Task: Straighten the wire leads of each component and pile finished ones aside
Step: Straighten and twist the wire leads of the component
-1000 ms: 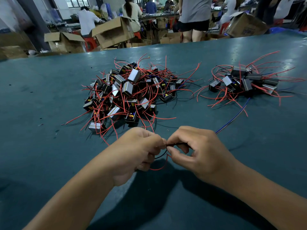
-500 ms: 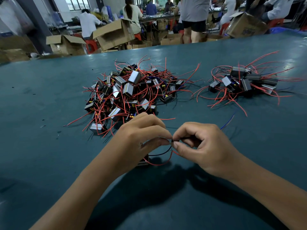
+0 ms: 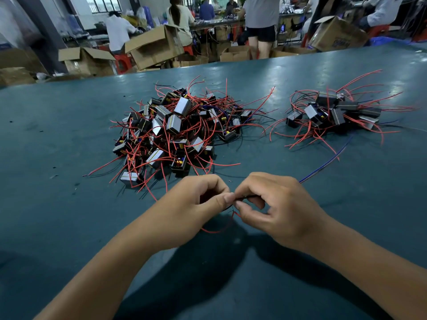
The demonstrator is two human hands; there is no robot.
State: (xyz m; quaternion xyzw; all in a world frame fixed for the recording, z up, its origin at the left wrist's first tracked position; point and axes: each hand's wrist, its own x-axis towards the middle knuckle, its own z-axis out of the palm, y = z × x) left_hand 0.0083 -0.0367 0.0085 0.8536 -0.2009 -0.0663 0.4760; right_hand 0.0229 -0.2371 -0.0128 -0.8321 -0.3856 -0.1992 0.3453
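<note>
My left hand and my right hand meet at the near middle of the table, fingertips almost touching. Both pinch one black wire lead that runs between them. A red lead loops down beneath the left hand, and a blue lead trails out past the right hand toward the far right. The component's body is hidden inside my left hand. A big tangled pile of components with red and black leads lies just beyond my hands. A smaller pile sits at the right.
The teal table stretches wide to the left and near side. Past its far edge stand open cardboard boxes and several people working at other benches.
Both hands shifted slightly away from me and then back while staying together on the lead. The blue lead's visible length behind the right hand shortened, then lengthened again.
</note>
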